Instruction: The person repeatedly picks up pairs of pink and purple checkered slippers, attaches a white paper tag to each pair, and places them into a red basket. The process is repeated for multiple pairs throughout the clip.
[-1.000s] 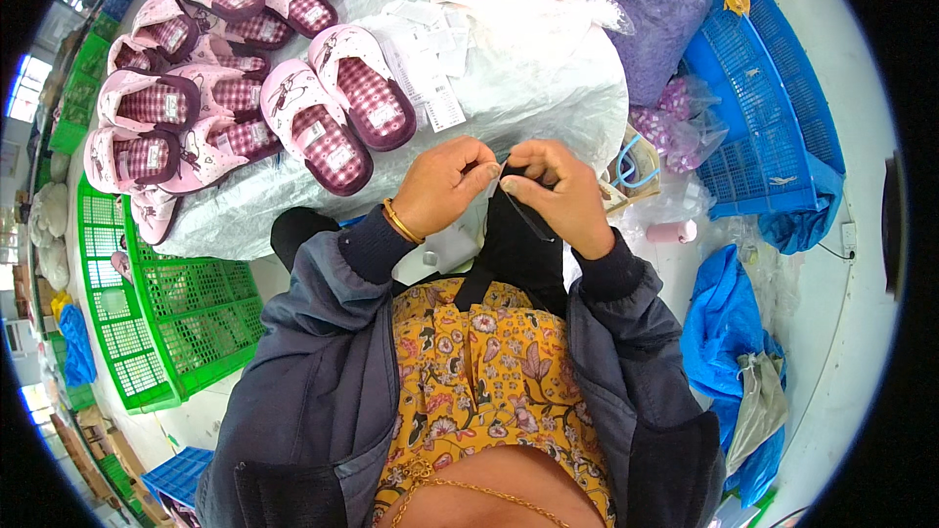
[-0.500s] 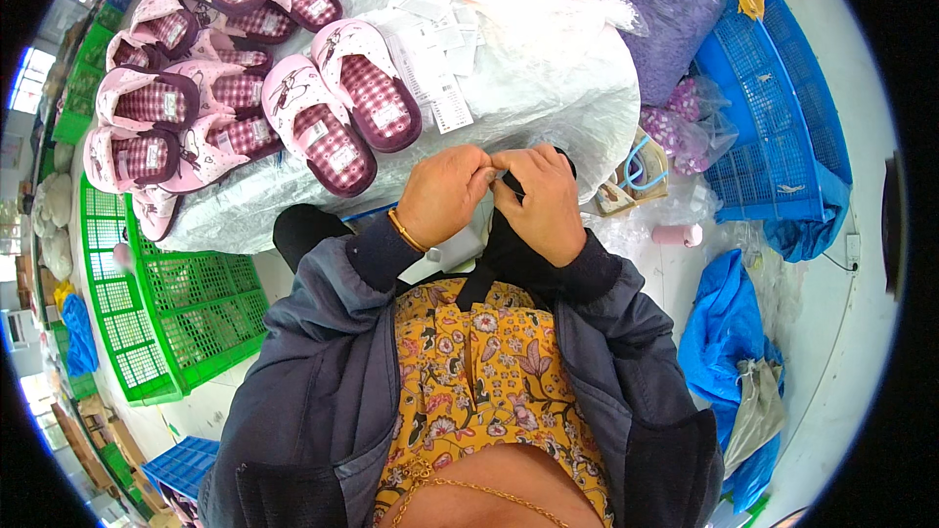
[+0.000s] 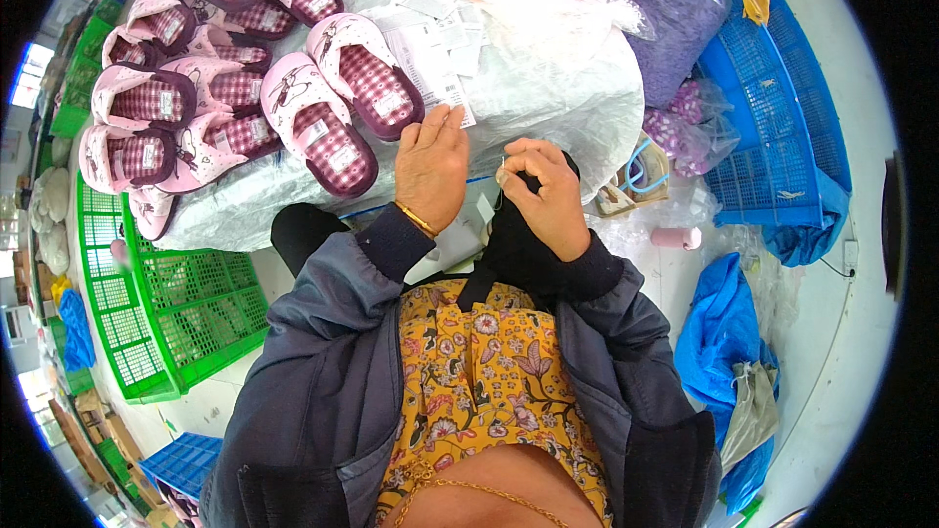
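My left hand reaches over the near edge of the covered table, fingers stretched out. Its fingertips are at the lower end of a white label sheet, beside a pair of pink slippers with checked insoles, the right slipper and the left slipper. Above my dark-clothed knee, my right hand is closed in a pinch of thumb and forefinger. A thin, light tip shows at the pinch, too small to name.
More pink slippers crowd the table's left side. Clear plastic and papers lie farther back. Green crates stand at the left; a blue crate, a purple-filled bag and a blue sack are on the right.
My two hands were together at the fingertips and have come apart. The left has moved forward and left to the label sheet; the right stays near its place, still pinched.
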Tool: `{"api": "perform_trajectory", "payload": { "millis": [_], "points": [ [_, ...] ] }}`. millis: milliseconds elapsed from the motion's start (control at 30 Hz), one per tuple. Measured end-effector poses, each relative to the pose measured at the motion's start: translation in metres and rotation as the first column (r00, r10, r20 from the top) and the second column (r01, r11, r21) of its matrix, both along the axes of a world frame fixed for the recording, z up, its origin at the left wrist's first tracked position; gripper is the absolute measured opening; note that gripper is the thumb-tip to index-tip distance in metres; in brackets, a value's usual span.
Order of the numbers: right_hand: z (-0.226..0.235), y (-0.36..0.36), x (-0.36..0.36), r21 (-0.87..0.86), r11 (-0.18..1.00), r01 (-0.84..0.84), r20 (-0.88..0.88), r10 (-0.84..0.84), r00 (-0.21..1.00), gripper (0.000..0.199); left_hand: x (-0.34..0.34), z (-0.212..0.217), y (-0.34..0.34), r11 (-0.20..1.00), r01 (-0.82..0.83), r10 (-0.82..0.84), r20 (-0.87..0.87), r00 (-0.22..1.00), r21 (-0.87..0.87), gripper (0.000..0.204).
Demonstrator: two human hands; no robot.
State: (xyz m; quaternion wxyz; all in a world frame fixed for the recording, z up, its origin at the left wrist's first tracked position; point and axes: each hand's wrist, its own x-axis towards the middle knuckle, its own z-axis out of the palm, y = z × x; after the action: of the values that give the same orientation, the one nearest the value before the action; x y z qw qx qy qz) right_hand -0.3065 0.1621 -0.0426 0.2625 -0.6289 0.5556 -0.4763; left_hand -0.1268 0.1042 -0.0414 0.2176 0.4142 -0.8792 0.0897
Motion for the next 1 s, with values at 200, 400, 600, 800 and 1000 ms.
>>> {"api": "perform_trajectory", "payload": {
  "millis": [200,400,600,800,1000],
  "points": [
    [0.000,0.002,-0.003,0.222,0.968,-0.119,0.476,-0.001,0.879,0.010,0.009,0.027,0.029,0.995,0.076,-0.070,-0.085,0.994,0.067,0.031],
    [-0.015,-0.009,0.007,0.372,0.866,-0.334,0.775,-0.091,0.625,0.014,0.034,0.034,0.075,0.932,0.312,-0.307,-0.056,0.950,0.186,0.029],
    [-0.011,-0.002,0.019,0.365,0.875,-0.317,0.735,-0.063,0.675,0.012,0.049,0.035,0.079,0.942,0.311,-0.196,-0.549,0.813,0.125,0.027],
    [0.005,0.009,0.031,0.264,0.891,-0.369,0.652,0.117,0.749,0.013,0.036,0.004,0.054,0.442,0.549,0.477,-0.704,0.526,0.709,0.020],
    [0.012,0.015,0.025,-0.017,0.999,0.042,0.165,-0.039,0.986,0.010,0.036,0.000,0.049,0.293,0.693,0.655,-0.666,0.356,0.659,0.018]
  ]
}}
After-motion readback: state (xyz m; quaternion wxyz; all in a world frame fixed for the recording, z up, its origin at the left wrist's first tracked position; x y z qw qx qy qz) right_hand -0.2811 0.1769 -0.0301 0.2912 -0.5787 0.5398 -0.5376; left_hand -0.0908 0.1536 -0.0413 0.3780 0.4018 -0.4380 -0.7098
